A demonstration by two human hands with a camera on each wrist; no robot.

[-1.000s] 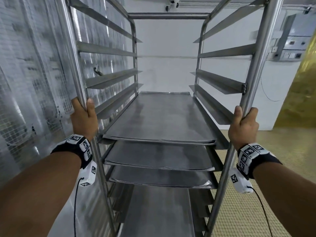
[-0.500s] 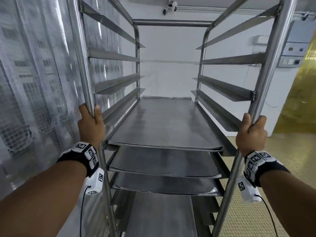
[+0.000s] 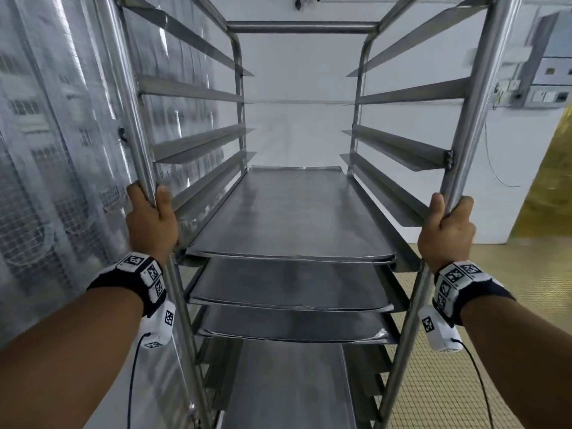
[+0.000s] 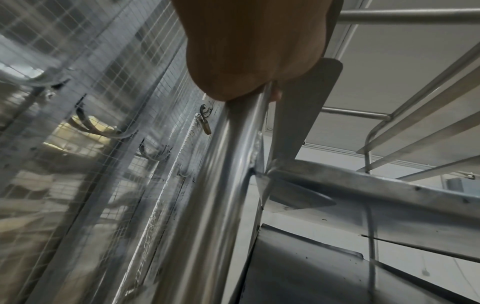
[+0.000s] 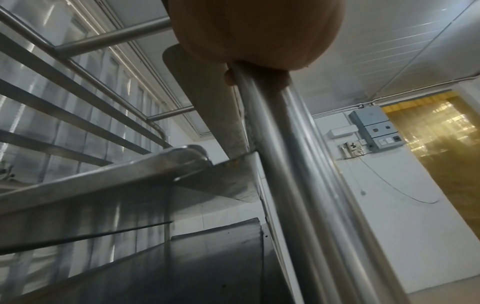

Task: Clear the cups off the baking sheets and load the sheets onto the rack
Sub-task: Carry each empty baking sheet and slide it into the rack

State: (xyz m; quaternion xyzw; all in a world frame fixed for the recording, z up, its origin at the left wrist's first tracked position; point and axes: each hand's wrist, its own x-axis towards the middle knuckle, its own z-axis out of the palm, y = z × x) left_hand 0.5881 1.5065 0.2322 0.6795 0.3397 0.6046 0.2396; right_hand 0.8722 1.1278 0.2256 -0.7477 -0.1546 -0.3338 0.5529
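Observation:
A tall steel rack (image 3: 298,26) fills the head view, with bare rail pairs above. Several flat metal baking sheets lie on its lower rails, the top sheet (image 3: 288,212) at about hand height and two more (image 3: 288,283) stacked close below it. My left hand (image 3: 151,221) grips the rack's near left post (image 3: 130,103). My right hand (image 3: 447,230) grips the near right post (image 3: 483,88). In the left wrist view the left hand (image 4: 257,51) wraps the post (image 4: 207,195); in the right wrist view the right hand (image 5: 257,30) does the same on its post (image 5: 291,164). No cups are in view.
A wire-mesh partition behind clear plastic strips (image 3: 46,150) runs close along the rack's left side. A white wall (image 3: 297,119) stands behind the rack, an electrical box (image 3: 548,75) at the right. A yellow strip curtain (image 3: 551,187) and tiled floor (image 3: 495,305) lie to the right.
The rack and both hands sit lower and further right in the head view than before, and the partition streaks past on the left. Both grips on the posts are unchanged.

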